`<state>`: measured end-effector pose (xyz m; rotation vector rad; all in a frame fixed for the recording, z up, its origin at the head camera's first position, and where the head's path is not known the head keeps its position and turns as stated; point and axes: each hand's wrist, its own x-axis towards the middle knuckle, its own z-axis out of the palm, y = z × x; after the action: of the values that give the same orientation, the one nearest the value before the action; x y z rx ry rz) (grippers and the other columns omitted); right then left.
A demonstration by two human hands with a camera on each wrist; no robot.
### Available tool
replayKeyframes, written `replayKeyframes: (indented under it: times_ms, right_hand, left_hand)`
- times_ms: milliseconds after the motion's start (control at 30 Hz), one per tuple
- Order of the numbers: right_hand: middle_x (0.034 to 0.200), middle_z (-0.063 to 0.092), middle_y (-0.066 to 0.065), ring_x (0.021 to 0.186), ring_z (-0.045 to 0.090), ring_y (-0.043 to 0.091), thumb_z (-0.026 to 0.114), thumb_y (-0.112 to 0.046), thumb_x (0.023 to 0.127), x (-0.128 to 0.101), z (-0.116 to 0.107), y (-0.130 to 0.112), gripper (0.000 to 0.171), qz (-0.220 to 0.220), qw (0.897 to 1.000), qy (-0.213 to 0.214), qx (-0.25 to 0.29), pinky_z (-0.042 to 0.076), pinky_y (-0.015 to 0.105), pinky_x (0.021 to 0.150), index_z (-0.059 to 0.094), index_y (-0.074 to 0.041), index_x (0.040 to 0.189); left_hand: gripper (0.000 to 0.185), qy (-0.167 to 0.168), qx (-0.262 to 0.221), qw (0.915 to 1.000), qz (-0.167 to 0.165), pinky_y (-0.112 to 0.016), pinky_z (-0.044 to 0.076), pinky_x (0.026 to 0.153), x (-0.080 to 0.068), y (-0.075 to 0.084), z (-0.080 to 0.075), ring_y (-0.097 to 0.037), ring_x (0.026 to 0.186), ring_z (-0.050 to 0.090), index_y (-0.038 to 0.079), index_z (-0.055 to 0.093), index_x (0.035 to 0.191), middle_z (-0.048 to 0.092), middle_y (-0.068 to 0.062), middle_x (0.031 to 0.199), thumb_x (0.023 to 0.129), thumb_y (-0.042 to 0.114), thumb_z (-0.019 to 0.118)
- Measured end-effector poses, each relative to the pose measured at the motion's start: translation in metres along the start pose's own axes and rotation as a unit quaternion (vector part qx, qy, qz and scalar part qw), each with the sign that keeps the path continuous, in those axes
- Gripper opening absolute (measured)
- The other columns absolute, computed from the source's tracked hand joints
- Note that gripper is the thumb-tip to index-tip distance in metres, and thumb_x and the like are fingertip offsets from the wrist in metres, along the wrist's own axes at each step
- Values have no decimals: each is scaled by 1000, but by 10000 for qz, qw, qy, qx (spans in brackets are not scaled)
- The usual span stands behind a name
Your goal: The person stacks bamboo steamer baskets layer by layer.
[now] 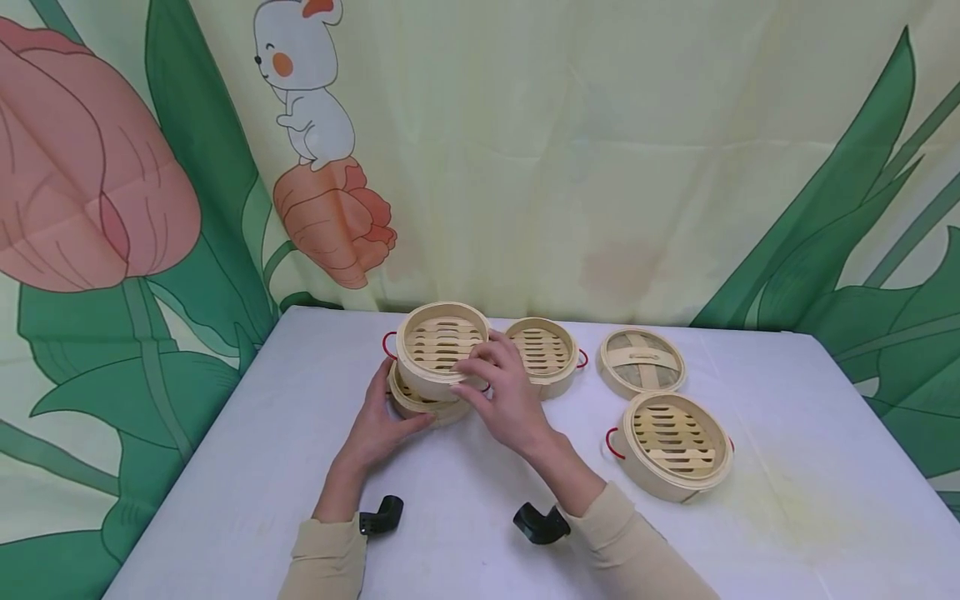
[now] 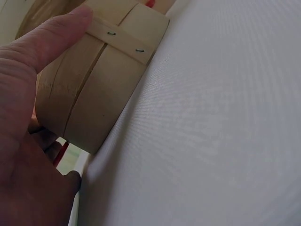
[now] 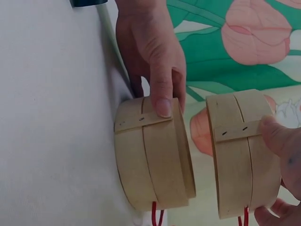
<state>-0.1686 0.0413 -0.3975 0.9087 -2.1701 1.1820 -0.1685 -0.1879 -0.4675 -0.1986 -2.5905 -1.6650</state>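
My left hand (image 1: 378,429) holds the side of a lower bamboo steamer basket (image 1: 408,402) standing on the table, its thumb along the outer wall. Above it my right hand (image 1: 510,396) grips an upper bamboo steamer basket (image 1: 442,333) by the near right side of its rim. The right wrist view shows a gap between the lower basket (image 3: 150,160) and the raised one (image 3: 235,179). Both have red cord handles and stapled seams on their walls. From the head, the raised basket hides much of the lower one's slatted floor.
Just right of my right hand's fingers sits another slatted steamer basket (image 1: 540,350). Farther right lies a round woven lid (image 1: 642,362) with a strap handle, and in front of it a larger steamer basket (image 1: 675,442). A printed curtain (image 1: 525,167) hangs behind the white table (image 1: 465,550).
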Motion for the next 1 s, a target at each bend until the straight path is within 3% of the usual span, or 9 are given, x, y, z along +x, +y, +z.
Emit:
replayKeyframes:
  times_ms: [267,533,1000]
  right_hand:
    - [100,59,10,127,45,43,83,-9,82,2,12,2,18,-129,9999,-111,-23,30,52,113,75,-4,97]
    - [100,60,10,127,47,44,84,-11,81,-1,18,4,20,-123,9997,-180,-113,32,50,113,76,-3,97]
    - [98,61,9,122,51,45,85,-12,79,-2,29,6,20,-221,9990,-68,-370,34,52,110,77,-3,95]
  left_hand:
    - [118,16,-59,9999,-111,-51,18,118,-1,1,-1,-33,148,19,-1,10,159,19,-22,161,75,22,91]
    - [116,1,-173,9998,-41,-51,21,117,-1,0,0,-30,144,28,2,14,158,27,-19,157,74,23,92]
    - [115,20,-86,9999,-98,-49,21,118,-1,1,0,-29,146,24,4,16,157,26,-17,158,74,24,92]
